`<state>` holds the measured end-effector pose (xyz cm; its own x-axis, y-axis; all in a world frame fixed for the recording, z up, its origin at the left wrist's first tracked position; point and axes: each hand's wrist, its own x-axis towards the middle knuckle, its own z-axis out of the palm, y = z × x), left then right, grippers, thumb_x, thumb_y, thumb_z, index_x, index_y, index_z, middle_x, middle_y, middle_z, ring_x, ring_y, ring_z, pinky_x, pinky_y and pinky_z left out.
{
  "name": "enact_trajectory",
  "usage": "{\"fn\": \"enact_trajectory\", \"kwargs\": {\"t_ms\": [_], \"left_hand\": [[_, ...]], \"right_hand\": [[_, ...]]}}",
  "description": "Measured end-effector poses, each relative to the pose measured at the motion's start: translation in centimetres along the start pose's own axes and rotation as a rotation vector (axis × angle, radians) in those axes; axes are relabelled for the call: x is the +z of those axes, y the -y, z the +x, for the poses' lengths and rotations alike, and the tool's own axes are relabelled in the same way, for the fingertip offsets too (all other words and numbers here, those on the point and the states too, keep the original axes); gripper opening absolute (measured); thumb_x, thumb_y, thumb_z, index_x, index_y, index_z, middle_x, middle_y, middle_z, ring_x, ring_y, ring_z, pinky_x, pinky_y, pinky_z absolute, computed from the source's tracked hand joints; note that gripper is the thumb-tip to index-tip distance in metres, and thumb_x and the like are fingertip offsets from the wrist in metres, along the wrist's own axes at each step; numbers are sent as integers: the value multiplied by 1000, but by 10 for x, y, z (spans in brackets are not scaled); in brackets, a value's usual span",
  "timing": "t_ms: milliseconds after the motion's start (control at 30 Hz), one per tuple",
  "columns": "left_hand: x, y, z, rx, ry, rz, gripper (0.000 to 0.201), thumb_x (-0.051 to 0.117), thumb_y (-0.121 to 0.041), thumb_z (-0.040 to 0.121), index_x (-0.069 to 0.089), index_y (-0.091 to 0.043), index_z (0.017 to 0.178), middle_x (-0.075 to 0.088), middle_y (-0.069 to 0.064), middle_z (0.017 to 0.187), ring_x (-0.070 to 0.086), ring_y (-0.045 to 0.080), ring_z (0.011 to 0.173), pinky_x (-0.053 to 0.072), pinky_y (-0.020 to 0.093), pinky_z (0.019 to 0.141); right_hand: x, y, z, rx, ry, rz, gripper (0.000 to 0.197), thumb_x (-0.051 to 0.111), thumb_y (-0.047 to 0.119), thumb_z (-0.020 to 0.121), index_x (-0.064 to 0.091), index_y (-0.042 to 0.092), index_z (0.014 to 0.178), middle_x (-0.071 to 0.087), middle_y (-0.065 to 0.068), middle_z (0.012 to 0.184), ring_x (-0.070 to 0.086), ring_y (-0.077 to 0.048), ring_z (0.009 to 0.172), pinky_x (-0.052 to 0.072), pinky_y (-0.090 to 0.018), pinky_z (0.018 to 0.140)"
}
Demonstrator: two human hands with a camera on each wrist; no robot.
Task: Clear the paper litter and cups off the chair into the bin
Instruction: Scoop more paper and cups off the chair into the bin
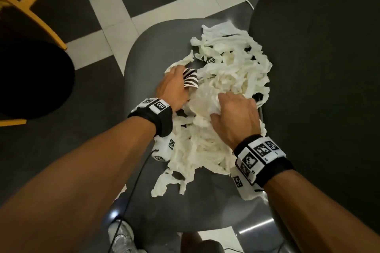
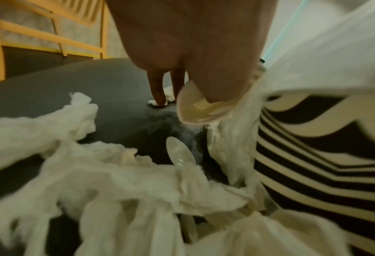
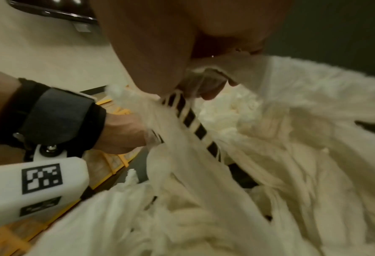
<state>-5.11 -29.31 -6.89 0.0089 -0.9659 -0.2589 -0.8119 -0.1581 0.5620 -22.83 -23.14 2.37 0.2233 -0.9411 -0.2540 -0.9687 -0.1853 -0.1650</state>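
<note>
A heap of white shredded paper (image 1: pixel 230 72) covers the grey chair seat (image 1: pixel 144 63). A zebra-striped cup (image 1: pixel 190 79) lies on its side at the heap's left edge. My left hand (image 1: pixel 172 86) lies against this cup, its thumb at the cream rim (image 2: pixel 202 109) and two fingers (image 2: pixel 158 90) reaching straight down to the seat. A second striped cup (image 2: pixel 313 147) sits close under that wrist. My right hand (image 1: pixel 236 113) is curled into the middle of the heap, gripping paper shreds (image 3: pixel 204 81) and crinkled clear plastic (image 1: pixel 202 98). Another striped rim (image 3: pixel 193 124) shows among the shreds.
A clear plastic spoon (image 2: pixel 181 155) lies in the paper. The dark chair back (image 1: pixel 318 68) rises at the right. A black round object (image 1: pixel 30 80) sits at the left on the tiled floor, beside yellow furniture legs (image 1: pixel 35 6). A black cable (image 1: pixel 133 181) hangs by the seat's front edge.
</note>
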Motion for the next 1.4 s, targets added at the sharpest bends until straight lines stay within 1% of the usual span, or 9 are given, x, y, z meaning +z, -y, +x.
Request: {"fn": "enact_trajectory", "kwargs": {"t_ms": [167,400,567,733,867,967,1133,1266,1400], "left_hand": [[-22,11,-55,-163,-9,-330,41,56,-49,93,48,-23,124,66,2,116,62,26,102,50,39,90],[-52,51,-118,-230,26,-730,31,62,-45,91,58,-23,113,68,-5,105,65,15,98,55,35,92],[-93,62,-184,-299,173,-1480,34,45,-42,101,70,-19,104,70,9,105,67,22,99,53,38,88],[-118,116,-219,-474,124,-1921,62,46,-61,92,68,-11,121,71,13,114,66,27,107,55,39,91],[-117,144,-231,-536,87,-1809,44,62,-30,93,62,-5,129,66,14,110,64,25,101,50,38,92],[-114,162,-231,-611,0,-1701,33,52,-5,92,61,2,123,62,19,106,63,28,98,48,42,94],[-129,177,-225,-695,-164,-1345,48,47,8,87,53,-7,132,62,13,99,67,23,76,58,34,60],[-126,194,-226,-603,-202,-938,68,54,9,80,56,-36,130,58,-2,127,58,17,112,52,20,80],[-118,202,-225,-609,-151,-912,67,54,8,82,53,-43,125,55,-3,133,56,17,118,45,15,73]], "right_hand": [[-15,38,-24,-100,-77,211,20,50,1,83,41,12,97,45,-1,87,46,-23,63,38,-33,51],[-14,118,-40,-79,-34,368,35,53,1,85,36,14,113,62,-10,86,61,-34,77,50,-43,65],[12,196,-50,-201,2,665,43,62,29,86,50,10,123,58,0,106,56,-23,97,44,-32,80],[49,233,-58,-260,9,237,54,40,42,79,49,11,123,49,-9,119,46,-29,106,41,-45,92],[70,237,-62,-453,156,120,70,29,52,84,39,14,142,37,-11,148,34,-31,136,33,-51,111],[74,246,-61,-531,319,200,70,50,48,77,36,17,138,37,-4,143,38,-27,133,36,-54,110],[78,197,-32,-226,136,-3,72,63,26,79,36,20,146,54,-8,139,53,-33,123,42,-50,106],[66,137,-11,53,78,-417,31,52,22,89,67,22,116,60,-11,125,49,-40,118,41,-53,98],[71,126,2,9,178,-328,57,61,26,87,41,32,140,41,-8,145,50,-41,124,44,-52,100]]}}
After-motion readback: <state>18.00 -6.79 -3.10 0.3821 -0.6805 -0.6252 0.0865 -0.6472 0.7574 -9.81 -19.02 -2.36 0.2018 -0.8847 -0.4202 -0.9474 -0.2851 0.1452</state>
